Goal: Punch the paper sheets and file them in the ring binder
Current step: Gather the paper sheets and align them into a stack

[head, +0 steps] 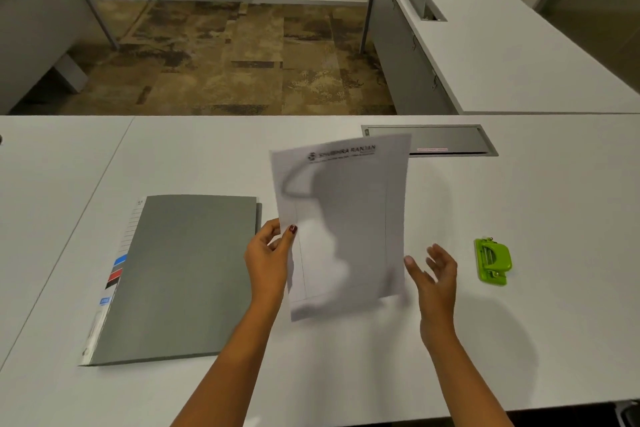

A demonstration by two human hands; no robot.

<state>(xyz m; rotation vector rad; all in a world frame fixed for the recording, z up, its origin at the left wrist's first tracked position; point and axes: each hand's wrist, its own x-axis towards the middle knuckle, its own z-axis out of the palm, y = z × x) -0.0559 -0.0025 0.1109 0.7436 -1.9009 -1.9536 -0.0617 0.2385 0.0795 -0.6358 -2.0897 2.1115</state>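
A person stands at a white counter (346, 374) that fills the lower half of the frame, both bare forearms reaching in from the bottom edge. The left hand (268, 258) sits just left of centre and its grip is clenched on the paper sheets (341, 218), thumb on the front face and fingers behind the lower left edge. The sheets are lifted off the counter and tilted toward the camera, with a printed letterhead along the top and faint ruled margins down both sides; how many sheets there are cannot be told. A shadow falls across the middle of the page.

The right hand (434, 274) is just beside the sheets' lower right edge, its grip released, fingers spread and slightly blurred; whether a fingertip touches the paper cannot be told.

At lower left of the frame the grey ring binder (180, 277) lies flat and closed on the counter, its spine label with blue, red and black marks facing left. Its contents are hidden by the cover, apart from a thin edge showing at its upper right corner.

At right of the frame, well apart from the binder, a small green hole punch (491, 262) rests on the counter, near the right hand but not touched.

Behind the sheets, a grey cable hatch (450, 140) is set into the counter, its lid closed. Beyond the counter lie patterned brown carpet (225, 59) and another white desk (502, 45) at upper right.
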